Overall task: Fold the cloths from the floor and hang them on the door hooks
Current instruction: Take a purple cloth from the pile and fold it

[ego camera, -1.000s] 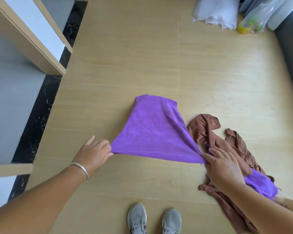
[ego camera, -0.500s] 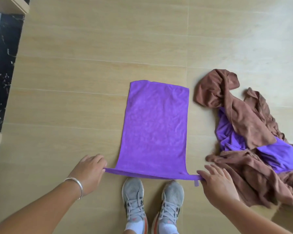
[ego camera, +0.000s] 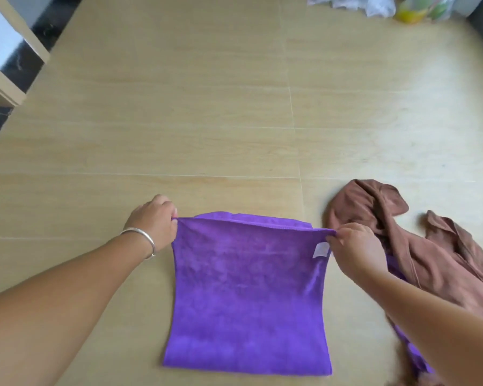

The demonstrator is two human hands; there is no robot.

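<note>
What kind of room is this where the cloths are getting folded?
Probably a room in a home, near a doorway. The floor is pale wood-look planks, a pale frame over a dark stone strip sits at the left like a door threshold, and plastic bags lie by the far edge.

The room was bright with soft daylight, strongest at the upper right, where the wooden floor (ego camera: 402, 112) washed out to a pale sheen. Shadows were faint, just thin ones under the forearms and along the purple cloth (ego camera: 248, 296). The wide lens bowed the floor seams near the edges, and the far corners were smeared with slight blur.
</note>
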